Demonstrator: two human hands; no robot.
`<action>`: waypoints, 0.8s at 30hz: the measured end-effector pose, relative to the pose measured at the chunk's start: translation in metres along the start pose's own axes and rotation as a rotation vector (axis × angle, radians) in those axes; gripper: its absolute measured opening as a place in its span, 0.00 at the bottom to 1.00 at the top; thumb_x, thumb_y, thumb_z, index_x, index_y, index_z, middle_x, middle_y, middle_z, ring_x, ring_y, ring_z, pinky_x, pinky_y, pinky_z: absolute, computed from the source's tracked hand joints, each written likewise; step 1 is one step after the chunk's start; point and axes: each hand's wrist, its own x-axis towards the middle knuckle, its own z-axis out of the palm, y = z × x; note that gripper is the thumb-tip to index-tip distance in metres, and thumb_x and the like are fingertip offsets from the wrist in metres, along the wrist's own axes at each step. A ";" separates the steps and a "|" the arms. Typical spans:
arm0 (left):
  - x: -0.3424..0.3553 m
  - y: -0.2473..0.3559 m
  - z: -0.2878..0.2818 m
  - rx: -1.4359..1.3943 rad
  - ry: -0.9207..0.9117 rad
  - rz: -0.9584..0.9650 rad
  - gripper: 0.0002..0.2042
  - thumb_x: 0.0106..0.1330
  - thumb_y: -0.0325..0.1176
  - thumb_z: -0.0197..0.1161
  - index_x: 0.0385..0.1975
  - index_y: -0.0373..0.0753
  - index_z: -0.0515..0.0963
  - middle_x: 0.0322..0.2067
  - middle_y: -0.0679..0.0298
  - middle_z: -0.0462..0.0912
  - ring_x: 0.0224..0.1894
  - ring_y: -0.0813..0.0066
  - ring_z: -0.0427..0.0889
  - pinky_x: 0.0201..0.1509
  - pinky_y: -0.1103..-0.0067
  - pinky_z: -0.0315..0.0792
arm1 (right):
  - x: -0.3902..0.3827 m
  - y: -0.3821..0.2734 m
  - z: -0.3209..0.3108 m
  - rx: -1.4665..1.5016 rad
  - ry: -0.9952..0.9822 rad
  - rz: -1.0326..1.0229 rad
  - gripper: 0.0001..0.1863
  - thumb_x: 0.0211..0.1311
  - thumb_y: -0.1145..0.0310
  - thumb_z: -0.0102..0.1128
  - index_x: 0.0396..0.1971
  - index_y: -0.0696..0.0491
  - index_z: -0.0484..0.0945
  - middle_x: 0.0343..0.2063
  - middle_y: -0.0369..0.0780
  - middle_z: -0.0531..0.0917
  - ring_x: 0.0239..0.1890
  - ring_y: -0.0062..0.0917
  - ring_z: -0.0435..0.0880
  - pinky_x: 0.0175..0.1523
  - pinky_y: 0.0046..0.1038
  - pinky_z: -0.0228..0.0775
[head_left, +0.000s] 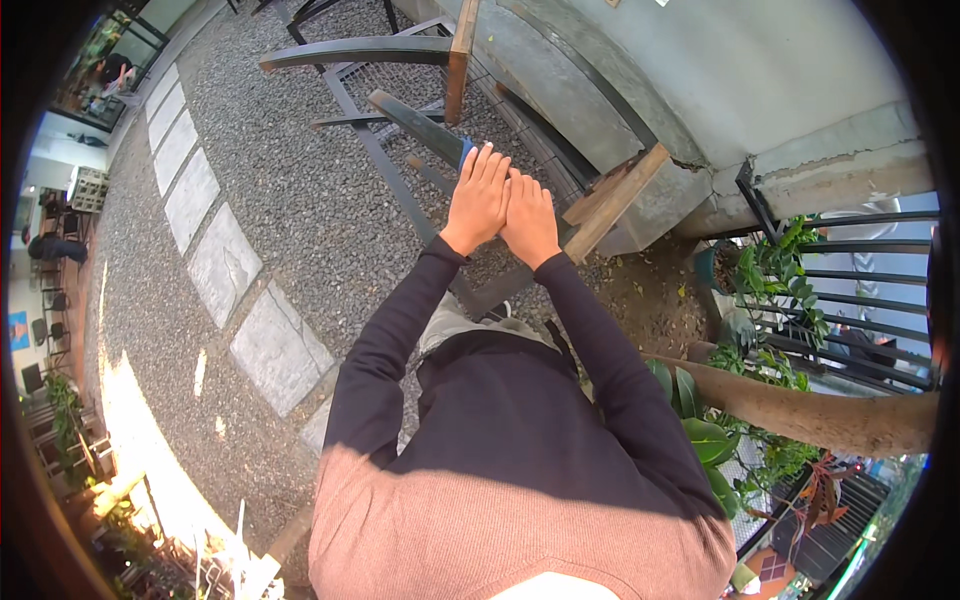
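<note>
My left hand (478,203) presses down over the dark armrest (412,122) of a worn chair frame, fingers together and pointing away from me. A small blue sheet (466,151) peeks out at its fingertips; whether it is cloth or abrasive paper I cannot tell. Close against it, my right hand (529,214) lies on the same armrest, fingers together and slightly bent. What is under the right palm stays hidden. The chair lies tipped, with bare brown wood (622,200) showing at its right end.
Another dark chair frame (360,50) lies beyond on the gravel (270,130). Stone slabs (280,345) run along the left. A concrete ledge (570,90) and wall stand at the right, then plants, a tree trunk (810,400) and a black railing (870,275). People are far left.
</note>
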 end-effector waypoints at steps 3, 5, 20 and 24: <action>-0.003 0.009 0.003 -0.006 -0.006 -0.009 0.21 0.83 0.36 0.50 0.67 0.28 0.75 0.67 0.49 0.78 0.79 0.49 0.66 0.87 0.55 0.51 | -0.007 0.004 -0.005 0.021 0.011 -0.006 0.26 0.71 0.70 0.61 0.66 0.59 0.72 0.47 0.45 0.81 0.52 0.40 0.81 0.55 0.41 0.71; -0.005 0.015 0.005 -0.006 -0.019 -0.003 0.22 0.83 0.36 0.50 0.66 0.28 0.76 0.67 0.49 0.78 0.79 0.48 0.66 0.88 0.54 0.51 | -0.013 0.007 -0.007 0.018 0.008 -0.004 0.26 0.72 0.69 0.61 0.67 0.59 0.72 0.47 0.45 0.81 0.52 0.41 0.81 0.55 0.41 0.71; -0.008 0.046 0.013 -0.023 -0.019 0.022 0.23 0.81 0.38 0.52 0.64 0.25 0.78 0.66 0.46 0.79 0.79 0.47 0.67 0.88 0.54 0.51 | -0.039 0.022 -0.027 0.005 -0.037 0.033 0.29 0.68 0.71 0.64 0.68 0.61 0.70 0.51 0.46 0.80 0.55 0.40 0.80 0.58 0.40 0.70; -0.009 0.044 0.013 -0.012 -0.017 0.033 0.23 0.81 0.38 0.51 0.64 0.26 0.78 0.66 0.47 0.79 0.79 0.47 0.67 0.88 0.54 0.51 | -0.040 0.021 -0.026 -0.014 -0.039 0.037 0.28 0.69 0.70 0.62 0.67 0.61 0.71 0.53 0.46 0.81 0.55 0.40 0.80 0.58 0.40 0.70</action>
